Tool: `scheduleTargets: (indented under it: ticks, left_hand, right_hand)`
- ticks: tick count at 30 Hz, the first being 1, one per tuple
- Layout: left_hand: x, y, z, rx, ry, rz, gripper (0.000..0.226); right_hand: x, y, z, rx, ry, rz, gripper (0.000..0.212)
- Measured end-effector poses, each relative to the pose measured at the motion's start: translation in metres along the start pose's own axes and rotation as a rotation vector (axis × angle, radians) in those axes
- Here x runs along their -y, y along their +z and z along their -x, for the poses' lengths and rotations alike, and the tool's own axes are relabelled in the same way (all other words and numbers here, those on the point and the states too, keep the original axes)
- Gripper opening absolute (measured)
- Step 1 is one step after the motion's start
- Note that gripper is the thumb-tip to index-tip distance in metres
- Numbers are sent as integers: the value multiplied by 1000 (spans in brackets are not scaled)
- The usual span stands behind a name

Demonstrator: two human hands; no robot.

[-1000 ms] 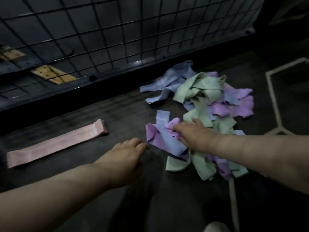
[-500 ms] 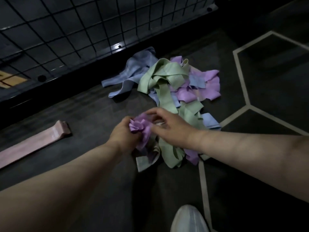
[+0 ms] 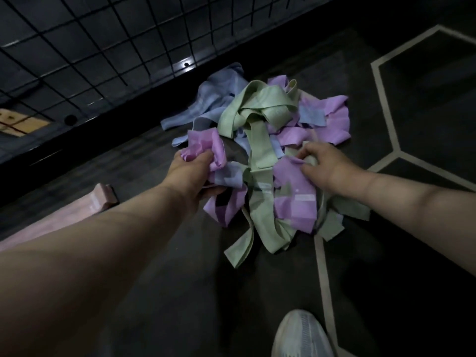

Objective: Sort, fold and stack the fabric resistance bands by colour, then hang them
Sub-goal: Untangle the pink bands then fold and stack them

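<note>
Head view: left hand (image 3: 192, 172) grips purple band (image 3: 204, 148), 9 o'clock of pile (image 3: 257, 112); right hand (image 3: 323, 168) pinches second purple band (image 3: 293, 194), 4 o'clock; pink band (image 3: 74, 215) at 8 o'clock.

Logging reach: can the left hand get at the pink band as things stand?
Probably not yet: the left hand grips a bunched purple band; the pink band lies apart, nothing on it.

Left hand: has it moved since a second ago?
Yes. The left hand has gone from the bare floor near the pink band rightwards into the pile, where it now grips a bunched purple band.
</note>
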State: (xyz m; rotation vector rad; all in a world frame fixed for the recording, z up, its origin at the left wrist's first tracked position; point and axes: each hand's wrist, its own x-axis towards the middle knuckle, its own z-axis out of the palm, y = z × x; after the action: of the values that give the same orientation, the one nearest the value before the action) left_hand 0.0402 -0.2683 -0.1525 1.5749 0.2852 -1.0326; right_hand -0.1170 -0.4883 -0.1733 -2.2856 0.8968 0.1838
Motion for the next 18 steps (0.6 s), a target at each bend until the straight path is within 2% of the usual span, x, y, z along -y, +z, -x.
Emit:
scheduleTargets:
  ticks: [3, 4, 5, 7, 8, 9, 10, 12, 13, 14, 16, 17, 18]
  left_hand:
    - [-5, -1, -1, 26, -13, -4, 35]
    - [-5, -1, 0, 54, -17, -43, 32]
    - [-2, -3, 0, 79, -27, -86, 30]
    - [5, -5, 1, 105, -67, -182, 35]
    - [9, -5, 0, 116, -87, -226, 38]
    - [13, -4, -1, 123, -88, -272, 38]
    - [16, -2, -3, 125, -78, -310, 38]
    - [22, 1, -9, 130, -36, -414, 38]
    - [23, 5, -10, 144, -3, -488, 40]
    - [22, 8, -9, 153, 26, -558, 48]
    - [21, 12, -13, 137, 73, -691, 79]
    - [21, 13, -16, 120, 85, -734, 89]
    - [19, 16, -16, 114, 90, -740, 91]
  right_hand:
    - [23, 14, -4, -135, 135, -338, 11]
    - [32, 17, 0, -119, 142, -373, 17]
    - [41, 21, 7, -43, 111, -334, 31]
    - [55, 33, 19, 223, 40, -160, 64]
    - [60, 37, 25, 323, 27, -80, 73]
    - [60, 41, 28, 350, 3, -30, 74]
    - [58, 42, 24, 284, -33, -23, 65]
    - [46, 34, 8, -52, -78, -92, 37]
    - [36, 28, -3, -208, -58, -92, 31]
    - [23, 22, -16, -270, 15, -70, 33]
    - [1, 10, -37, -142, 261, 25, 50]
    - [-8, 10, -44, -45, 312, 66, 55]
    - [-15, 14, -49, 14, 287, 71, 56]
